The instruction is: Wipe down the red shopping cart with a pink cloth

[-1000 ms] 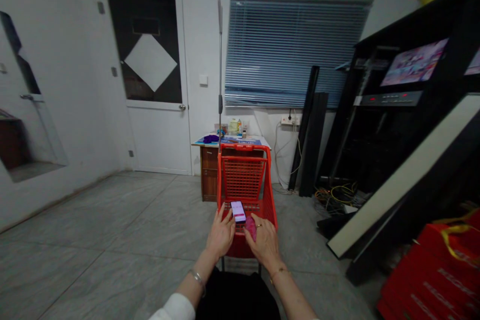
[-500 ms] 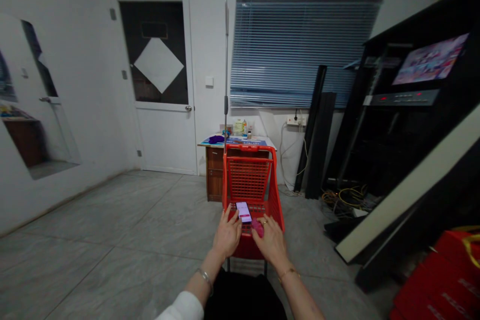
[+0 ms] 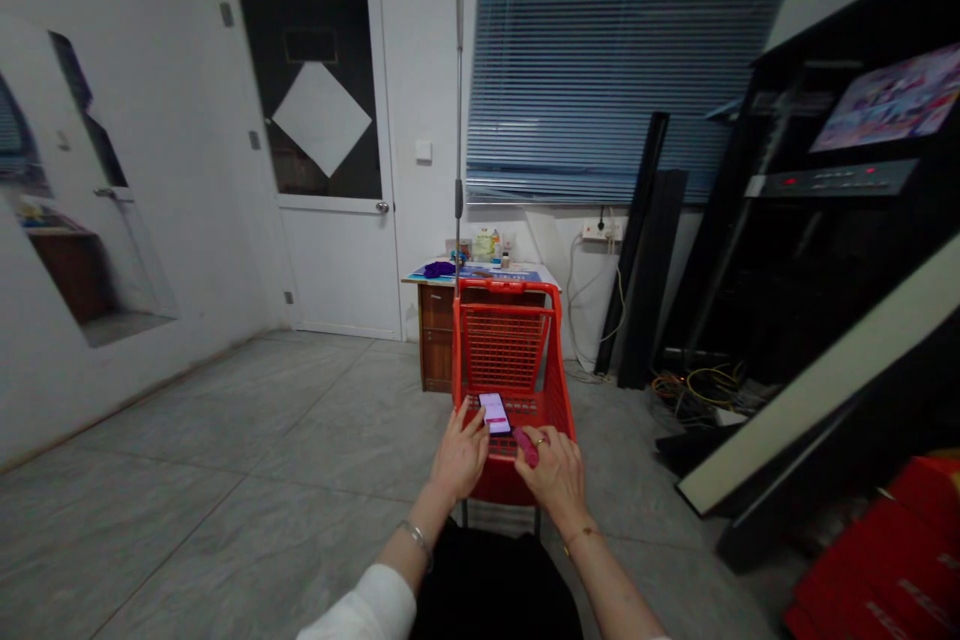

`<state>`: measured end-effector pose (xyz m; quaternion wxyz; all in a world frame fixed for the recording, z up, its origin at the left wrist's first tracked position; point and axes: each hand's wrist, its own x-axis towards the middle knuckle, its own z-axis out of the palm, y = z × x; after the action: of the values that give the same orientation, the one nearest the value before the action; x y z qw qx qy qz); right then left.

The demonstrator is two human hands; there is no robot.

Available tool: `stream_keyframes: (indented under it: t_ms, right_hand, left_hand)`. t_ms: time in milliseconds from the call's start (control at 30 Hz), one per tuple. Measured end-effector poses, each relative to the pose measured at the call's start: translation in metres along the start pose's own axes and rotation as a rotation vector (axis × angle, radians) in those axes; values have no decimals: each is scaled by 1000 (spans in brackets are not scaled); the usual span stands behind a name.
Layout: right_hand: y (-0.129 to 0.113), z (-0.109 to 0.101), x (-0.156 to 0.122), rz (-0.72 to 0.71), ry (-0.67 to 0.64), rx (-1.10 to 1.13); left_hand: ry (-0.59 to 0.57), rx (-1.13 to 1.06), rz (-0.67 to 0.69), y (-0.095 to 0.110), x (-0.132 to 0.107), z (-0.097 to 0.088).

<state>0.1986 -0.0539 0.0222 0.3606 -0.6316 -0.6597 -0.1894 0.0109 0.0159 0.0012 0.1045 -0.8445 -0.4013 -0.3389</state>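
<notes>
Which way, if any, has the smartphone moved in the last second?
No, not visibly: the smartphone lies in the same spot on the red shopping cart, which itself keeps its place against the wooden desk behind.

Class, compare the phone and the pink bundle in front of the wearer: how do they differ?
Shape: the phone is a flat rectangle; the pink bundle is irregular and crumpled-looking.
Look: the phone shows a lit screen; the pink bundle is plain pink.
Pose: the phone lies face up; the pink bundle is in the right hand.
Shared: both are at the near part of the red cart.
</notes>
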Motion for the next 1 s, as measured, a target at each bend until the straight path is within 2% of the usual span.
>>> stream_keyframes:
  t_ms: [100,167,367,433,567,667,733,833,1000]
  right_hand:
    - [14,-3,-1,-1,42,16]
    - [14,-1,-3,-2,65,38]
    - [-19,15,-9,-63,75,90]
    - [-22,18,-10,-99,71,98]
    - [-1,12,-10,-176,39,122]
    - [18,7,-10,-145,68,122]
    - [22,8,-10,-93,116,121]
    - [7,15,-10,-33,161,116]
    - [-30,26,-9,-78,120,124]
  left_hand:
    - [-5,-5,-7,0,0,1]
    - [0,-9,-20,2,0,5]
    - [4,-40,-41,-1,0,11]
    - [5,-40,-30,-5,-1,9]
    - [-23,-28,-19,-9,-1,3]
    - [-41,-51,-32,-5,1,2]
    - [-33,-73,-46,0,2,4]
    - [-12,-75,-56,3,2,9]
    - [2,-57,29,-4,2,16]
